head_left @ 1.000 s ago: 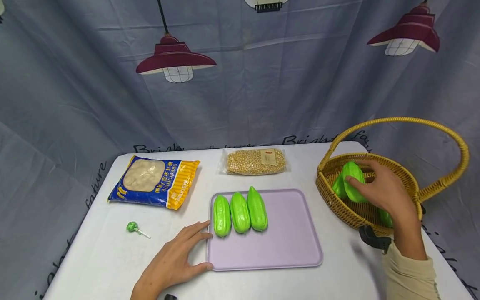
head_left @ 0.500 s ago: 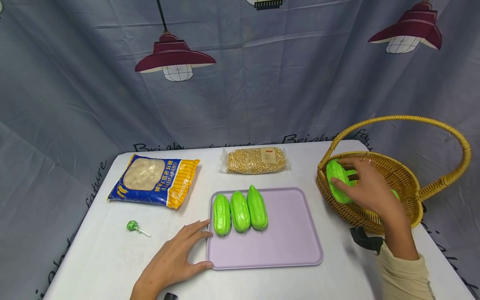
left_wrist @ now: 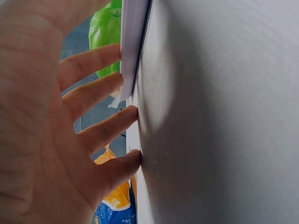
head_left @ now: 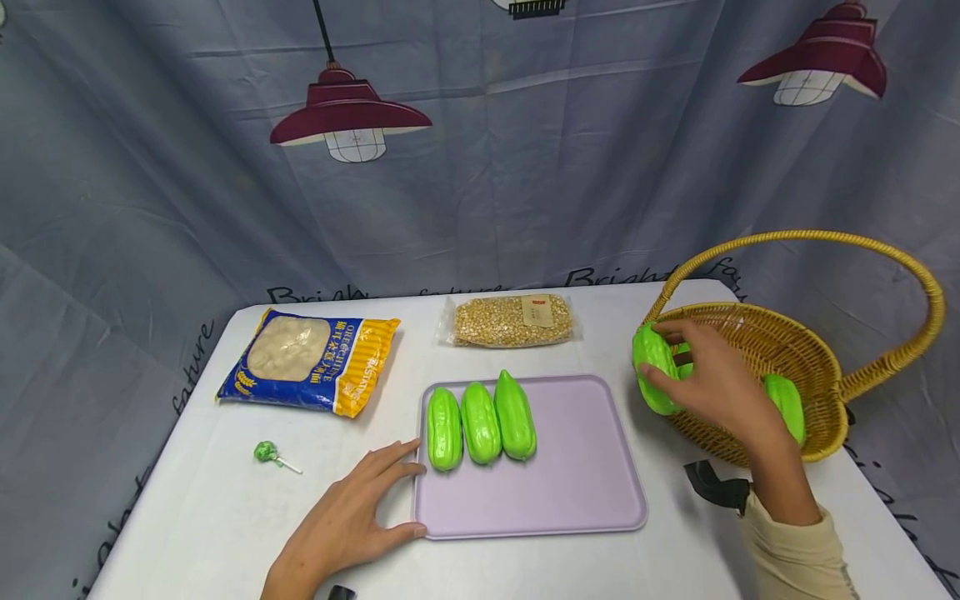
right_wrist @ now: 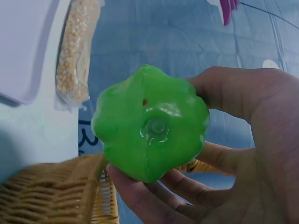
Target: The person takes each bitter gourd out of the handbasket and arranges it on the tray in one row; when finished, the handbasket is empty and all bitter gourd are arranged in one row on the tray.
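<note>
Over the left rim of the wicker basket (head_left: 772,346), my right hand (head_left: 716,383) grips a green ribbed gourd (head_left: 652,367) between thumb and fingers. The right wrist view shows the blunt end of this gourd (right_wrist: 152,123), with a small round nub. Another green gourd (head_left: 785,407) lies inside the basket, and a bit of green shows behind my right fingers. Spread fingers of my left hand (head_left: 348,517) touch the left edge of the lilac tray (head_left: 577,475). Side by side in the tray's left half lie three similar gourds (head_left: 480,425).
A blue and yellow pasta bag (head_left: 307,362) lies at the back left, with a green lollipop (head_left: 266,452) in front of it. Behind the tray is a clear bag of corn kernels (head_left: 512,322). The basket's tall handle (head_left: 810,239) arches above its opening.
My right hand has lifted the gourd from inside the basket and moved left with it to the basket's left rim. The left hand and the tray have stayed put.
</note>
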Tool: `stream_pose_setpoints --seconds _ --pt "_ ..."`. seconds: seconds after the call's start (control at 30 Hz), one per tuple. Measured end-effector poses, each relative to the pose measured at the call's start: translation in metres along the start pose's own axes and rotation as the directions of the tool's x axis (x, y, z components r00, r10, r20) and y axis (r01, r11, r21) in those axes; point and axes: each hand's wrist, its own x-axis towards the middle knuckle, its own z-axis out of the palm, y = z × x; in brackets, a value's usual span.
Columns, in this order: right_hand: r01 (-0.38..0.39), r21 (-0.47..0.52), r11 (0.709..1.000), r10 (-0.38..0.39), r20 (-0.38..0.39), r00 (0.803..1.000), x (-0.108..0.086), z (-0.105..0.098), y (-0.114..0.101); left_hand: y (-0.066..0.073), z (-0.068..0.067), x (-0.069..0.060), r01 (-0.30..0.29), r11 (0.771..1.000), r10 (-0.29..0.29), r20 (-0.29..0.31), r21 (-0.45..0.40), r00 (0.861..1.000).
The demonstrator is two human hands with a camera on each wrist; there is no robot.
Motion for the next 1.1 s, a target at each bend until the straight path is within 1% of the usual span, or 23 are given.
stream_pose_setpoints --seconds 0.2,0.4,0.63,0.87,1.1 --pt "0.022 -0.003 1.0 -0.021 0.045 0.999 0.001 0.011 -0.011 0.0 0.001 0.0 0.0 1.0 0.0 -0.001 0.0 1.0" --pt "0.064 0.013 0.998 -0.065 0.048 0.997 0.007 0.027 -0.023 0.001 0.001 0.0 -0.001 1.0 0.001 -0.006 0.0 1.0" --pt "0.117 0.02 0.993 -0.119 0.064 0.991 0.011 0.049 -0.029 0.001 0.001 0.001 0.009 1.0 -0.009 0.0 0.008 1.0" --pt "0.137 0.014 0.99 -0.138 0.072 0.988 0.012 0.07 -0.035 0.001 0.001 0.0 0.012 1.0 -0.012 -0.006 0.015 1.0" --pt "0.15 0.044 0.988 -0.153 0.093 0.984 0.011 0.09 -0.04 0.002 0.0 0.0 0.034 0.999 -0.034 0.022 0.004 0.999"
